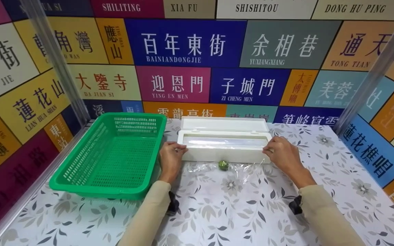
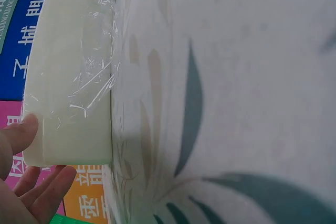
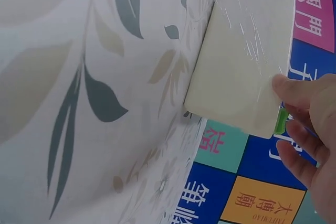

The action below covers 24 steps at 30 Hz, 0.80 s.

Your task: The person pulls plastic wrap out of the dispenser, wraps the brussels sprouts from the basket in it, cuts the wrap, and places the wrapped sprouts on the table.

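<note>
A white cling film dispenser box (image 1: 224, 154) stands with its lid (image 1: 224, 125) raised, and a roll of film shows inside. Clear cling film (image 1: 248, 171) hangs over the front onto the table. A small round green fruit or vegetable (image 1: 223, 165) rests by the box's front, with film around it. At the box's left front corner, my left hand (image 1: 171, 160) pinches the film edge between thumb and fingers. My right hand (image 1: 285, 156) does the same at the right corner. Both wrist views show the thumbs at the box's upper front edge, with wrinkled film across its face.
A green plastic basket (image 1: 115, 160) with perforated walls stands left of the box, close beside my left hand. The table has a leaf-patterned cloth (image 1: 231, 212). Panels with printed street names (image 1: 183, 44) rise behind and at both sides, with clear corner posts.
</note>
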Available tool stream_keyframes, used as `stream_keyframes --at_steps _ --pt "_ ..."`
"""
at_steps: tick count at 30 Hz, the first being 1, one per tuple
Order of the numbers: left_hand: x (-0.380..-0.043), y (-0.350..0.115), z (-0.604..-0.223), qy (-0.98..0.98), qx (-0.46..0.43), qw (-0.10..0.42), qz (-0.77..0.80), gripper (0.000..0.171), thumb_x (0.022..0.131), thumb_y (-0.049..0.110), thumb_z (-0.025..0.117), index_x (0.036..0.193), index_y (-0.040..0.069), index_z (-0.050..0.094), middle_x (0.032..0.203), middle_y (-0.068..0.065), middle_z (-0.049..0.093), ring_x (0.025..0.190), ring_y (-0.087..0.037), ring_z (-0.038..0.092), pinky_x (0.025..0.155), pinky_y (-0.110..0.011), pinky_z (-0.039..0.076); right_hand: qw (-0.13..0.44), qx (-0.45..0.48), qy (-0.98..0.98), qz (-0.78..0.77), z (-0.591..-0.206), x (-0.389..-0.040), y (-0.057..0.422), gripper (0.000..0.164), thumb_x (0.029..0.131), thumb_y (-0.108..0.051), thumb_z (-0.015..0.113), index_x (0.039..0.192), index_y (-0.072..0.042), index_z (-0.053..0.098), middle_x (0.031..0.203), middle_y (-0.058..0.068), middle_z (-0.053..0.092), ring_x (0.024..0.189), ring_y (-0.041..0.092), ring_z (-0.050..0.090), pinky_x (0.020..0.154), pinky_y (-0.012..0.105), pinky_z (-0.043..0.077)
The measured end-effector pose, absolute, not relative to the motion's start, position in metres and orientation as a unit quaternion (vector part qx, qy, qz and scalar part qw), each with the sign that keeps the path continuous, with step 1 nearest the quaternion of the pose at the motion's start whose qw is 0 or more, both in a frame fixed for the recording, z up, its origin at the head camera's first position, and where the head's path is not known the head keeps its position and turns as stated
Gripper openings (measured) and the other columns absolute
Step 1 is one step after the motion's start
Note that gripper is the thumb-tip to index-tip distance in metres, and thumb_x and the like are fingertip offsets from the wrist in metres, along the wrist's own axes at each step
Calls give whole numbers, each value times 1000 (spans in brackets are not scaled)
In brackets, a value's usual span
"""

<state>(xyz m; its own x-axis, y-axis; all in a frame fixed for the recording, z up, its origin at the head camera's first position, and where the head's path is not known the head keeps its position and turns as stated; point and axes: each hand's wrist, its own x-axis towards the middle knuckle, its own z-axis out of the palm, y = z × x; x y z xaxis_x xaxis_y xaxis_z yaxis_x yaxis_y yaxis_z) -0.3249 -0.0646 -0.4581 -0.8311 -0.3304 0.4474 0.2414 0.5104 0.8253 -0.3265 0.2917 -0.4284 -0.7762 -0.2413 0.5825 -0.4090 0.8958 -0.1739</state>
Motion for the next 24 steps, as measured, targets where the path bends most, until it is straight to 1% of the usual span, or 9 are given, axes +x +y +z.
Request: stream_keyframes --at_steps 6,10,14,20,24 --pt "-324 -64 -458 -825 21 301 -478 4 79 2 82 79 2 78 98 -16 68 91 -28 67 79 -40 58 283 182 -931 139 -428 -327 292 9 80 -9 81 83 -4 75 83 9 66 80 30 62 62 48 54" --pt "-323 -63 -458 -835 10 304 -459 4 82 3 80 79 2 76 98 -16 67 89 -29 67 78 -41 58 274 176 -934 147 -428 -326 293 9 81 -10 81 83 -5 73 83 9 66 80 29 63 62 48 53" --pt "-321 -62 -453 -845 12 281 -456 5 87 4 75 83 1 73 102 -18 63 93 -32 65 82 -45 56 256 171 -937 165 -427 -324 291 9 85 -13 78 86 -7 71 86 9 66 81 28 63 64 47 52" --pt "-319 -60 -452 -864 29 224 -450 4 93 6 68 90 3 68 115 -18 58 106 -34 62 92 -47 52 225 157 -945 177 -429 -320 293 9 90 -13 73 90 -6 68 88 10 65 79 26 62 64 44 50" --pt "-315 -60 -454 -874 25 218 -434 5 95 9 66 92 5 66 119 -19 55 110 -35 60 94 -47 51 221 155 -945 186 -430 -318 295 9 91 -14 72 90 -7 65 88 9 64 80 26 63 66 43 50"
